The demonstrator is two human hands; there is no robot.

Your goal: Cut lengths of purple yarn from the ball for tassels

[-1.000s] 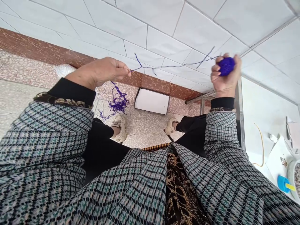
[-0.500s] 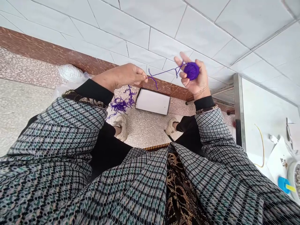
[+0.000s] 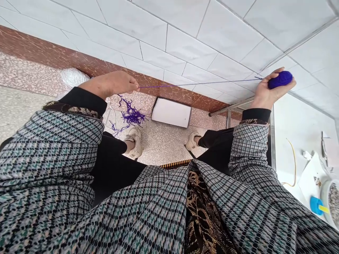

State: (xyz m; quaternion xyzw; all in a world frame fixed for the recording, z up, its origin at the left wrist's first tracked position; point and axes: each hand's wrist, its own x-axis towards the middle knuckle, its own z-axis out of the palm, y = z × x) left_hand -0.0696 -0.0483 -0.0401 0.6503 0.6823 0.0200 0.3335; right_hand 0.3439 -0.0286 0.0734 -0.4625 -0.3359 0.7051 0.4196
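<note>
My left hand (image 3: 111,84) is out to the left, its fingertips pinching a thin purple yarn strand (image 3: 201,83). The strand runs taut across to my right hand (image 3: 267,92). That hand holds a small purple yarn ball (image 3: 280,79) against its fingers and palm. Below my left hand, a tangled heap of loose purple yarn (image 3: 130,116) lies on the speckled floor (image 3: 164,151), apart from both hands.
A white lump of thread or plastic (image 3: 74,77) lies by the brown skirting (image 3: 53,56). A white box lid (image 3: 171,112) rests against the tiled wall. A metal table edge (image 3: 272,141) is at right, with a bowl (image 3: 329,201) and a blue-handled item (image 3: 316,205) on the table.
My hands have moved apart, the right hand swinging right and the left slightly left. The yarn, slack and looped before, is now pulled straight between them, and the ball sits flatter in my right hand.
</note>
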